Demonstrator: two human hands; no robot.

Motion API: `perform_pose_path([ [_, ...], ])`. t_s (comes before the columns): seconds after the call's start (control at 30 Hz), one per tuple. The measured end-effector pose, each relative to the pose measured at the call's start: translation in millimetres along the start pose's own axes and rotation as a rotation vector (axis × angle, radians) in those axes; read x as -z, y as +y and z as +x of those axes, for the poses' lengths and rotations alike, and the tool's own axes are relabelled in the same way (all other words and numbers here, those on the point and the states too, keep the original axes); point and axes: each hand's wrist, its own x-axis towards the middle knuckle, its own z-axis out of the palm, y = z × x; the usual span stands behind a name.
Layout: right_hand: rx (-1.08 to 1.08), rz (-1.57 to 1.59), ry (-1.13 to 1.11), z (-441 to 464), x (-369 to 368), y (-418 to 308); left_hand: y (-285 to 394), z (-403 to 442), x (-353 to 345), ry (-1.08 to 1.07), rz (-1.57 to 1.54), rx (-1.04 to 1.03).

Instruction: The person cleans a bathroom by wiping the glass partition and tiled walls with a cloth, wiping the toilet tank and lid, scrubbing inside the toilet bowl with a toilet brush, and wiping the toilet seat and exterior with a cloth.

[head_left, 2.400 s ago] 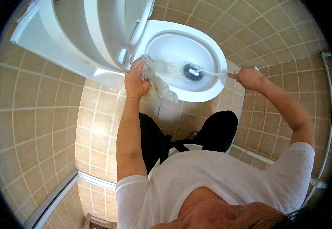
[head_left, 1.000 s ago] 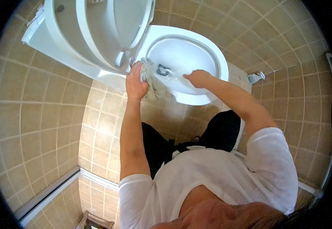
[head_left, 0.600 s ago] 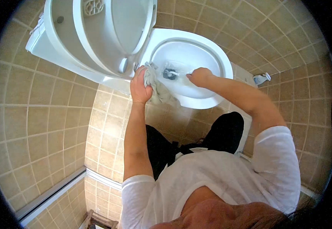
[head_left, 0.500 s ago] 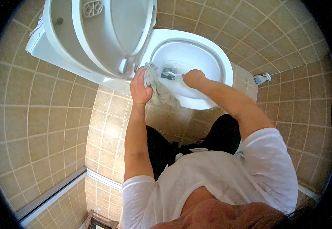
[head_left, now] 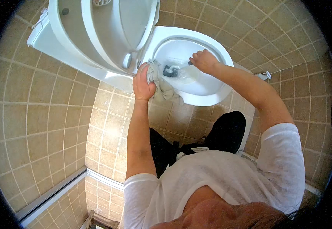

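My left hand [head_left: 143,84] is closed on a crumpled pale grey-green cloth [head_left: 163,87] at the near rim of the toilet bowl [head_left: 224,61]. The cloth hangs down over the rim's outer side. Above the bowl, my right hand [head_left: 205,61] is closed around the handle of a toilet brush [head_left: 171,70]. The brush slants down to the left, its head low in the bowl at the dark drain opening. Water blurs the head, so its outline is hard to make out.
The raised toilet seat and lid [head_left: 93,42] lean back against the cistern [head_left: 45,49]. A white bottle [head_left: 265,75] stands on the floor by the right tiled wall. At lower left runs a metal rail [head_left: 51,196]. Part of a wooden frame [head_left: 103,220] shows below it.
My right hand has moved right and slightly up with the brush handle. My left hand stays at the rim with the cloth, and the whole view has shifted slightly.
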Motion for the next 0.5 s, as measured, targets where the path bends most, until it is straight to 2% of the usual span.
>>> perform_pose_path([
  [0.13, -0.083, 0.227, -0.118, 14.4, -12.5, -24.2, -0.3, -0.4, 2.1, 0.016, -0.023, -0.017],
  [0.23, -0.035, 0.397, -0.313, -8.0, 4.2, -23.5, -3.7, -0.8, 0.3, 0.001, -0.018, 0.003],
  [0.27, -0.036, 0.393, -0.311, -9.3, -6.3, -18.1, -1.8, 1.4, 1.7, 0.004, -0.019, 0.001],
  [0.33, 0.05, 0.588, -0.439, -8.3, -15.2, -10.4, 2.1, 2.0, 3.9, 0.0, -0.048, -0.016],
  [0.37, -0.164, 0.952, -0.669, -15.7, 1.1, -0.9, 2.1, 1.5, 4.0, -0.002, -0.05, -0.016],
  [0.4, -0.168, 0.952, -0.672, -21.9, -4.4, -1.7, 1.9, 1.6, 4.0, 0.003, -0.035, -0.021],
  [0.47, -0.383, 1.347, -0.638, -33.9, -7.2, -1.9, -0.5, 1.6, 2.4, 0.011, -0.016, -0.025],
  [0.5, -0.376, 1.221, -0.631, -38.2, -8.0, -1.1, -1.8, 1.5, 1.3, 0.013, -0.001, -0.017],
])
